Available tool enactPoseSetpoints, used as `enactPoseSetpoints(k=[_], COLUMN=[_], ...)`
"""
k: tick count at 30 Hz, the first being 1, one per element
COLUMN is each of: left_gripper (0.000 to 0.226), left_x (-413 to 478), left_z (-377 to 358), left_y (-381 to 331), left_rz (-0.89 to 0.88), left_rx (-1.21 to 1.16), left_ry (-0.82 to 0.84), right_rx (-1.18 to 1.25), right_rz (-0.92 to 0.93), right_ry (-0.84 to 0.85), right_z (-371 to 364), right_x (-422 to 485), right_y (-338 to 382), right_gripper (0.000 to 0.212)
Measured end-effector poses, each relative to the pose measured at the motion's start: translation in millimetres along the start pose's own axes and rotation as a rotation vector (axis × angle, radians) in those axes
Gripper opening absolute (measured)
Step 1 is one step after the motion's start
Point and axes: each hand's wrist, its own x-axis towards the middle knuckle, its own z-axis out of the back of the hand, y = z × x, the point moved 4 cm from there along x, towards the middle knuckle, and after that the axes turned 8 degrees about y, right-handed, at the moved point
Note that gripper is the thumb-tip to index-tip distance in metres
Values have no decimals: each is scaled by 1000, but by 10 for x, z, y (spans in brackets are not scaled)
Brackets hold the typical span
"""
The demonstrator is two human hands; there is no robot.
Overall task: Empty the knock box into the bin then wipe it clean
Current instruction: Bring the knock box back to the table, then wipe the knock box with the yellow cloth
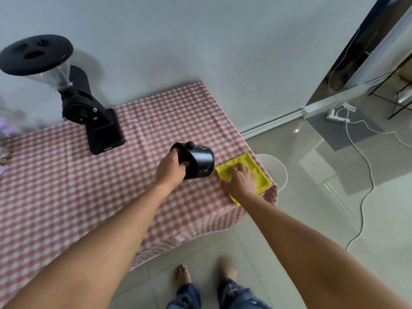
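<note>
2 hands: left [170, 168] grips knock box [202, 159], right [242, 179] seemingly presses cloth [262, 177].

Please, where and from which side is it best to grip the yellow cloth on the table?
It lies flat, so come from above and bunch the middle of the yellow folded cloth with the fingers of the right hand, which rests there; the black cylindrical knock box crowds its left edge.

Pale grey wall [200, 41], glossy tiled floor [312, 208], red-checked tablecloth [66, 186], white cable [362, 219], grey mat [330, 132].
</note>
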Motion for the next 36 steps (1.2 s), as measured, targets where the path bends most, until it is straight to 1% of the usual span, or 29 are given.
enactPoseSetpoints(k=[4,7,10,13,15,17,20,22,24,28,29,31,33,35,36], left_gripper=[46,46,47,47,47,47,47,47,47,47,47,47,46,44,44], left_x=[-29,-26,-19,-16,-15,-13,-4,9,26,78,91,115,127,135,142], left_z=[-34,-47,-52,-46,-39,-31,-26,-30,-34,-25,-26,-32,-41,-40,-31], left_y=[70,111,127,135,134,137,132,118,87,0,-25,-73,-111,-144,-160], left_rz=[19,42,54,72,74,77,83,92,95,87,80,66,53,40,33], left_rx=[-58,-95,-135,-151,-156,-156,-164,-179,-202,-221,-230,-253,-273,-283,-281], left_ry=[-13,-25,-23,-13,-3,5,13,19,29,37,39,46,52,60,64], right_rx=[-12,-14,-87,-170,-124,23,355,540,734,1093,1175,1233,1369,1602,1679], right_rz=[15,43,80,85,62,9,-94,-147,-215,-449,-477,-519,-547,-513,-498], right_ry=[-16,-61,-85,-103,-126,-166,-251,-338,-384,-420,-394,-298,-194,-78,-38], right_z=[-115,-108,-60,-29,7,81,219,319,401,483,479,479,473,500,523], right_x=[0,25,45,49,58,56,32,18,36,109,132,162,166,167,174], right_y=[-17,-25,-21,21,37,11,-82,-147,-225,-400,-421,-413,-366,-238,-174], right_gripper=[66,55,44,40,37,31,22,23,28,34,40,50,49,44,44])
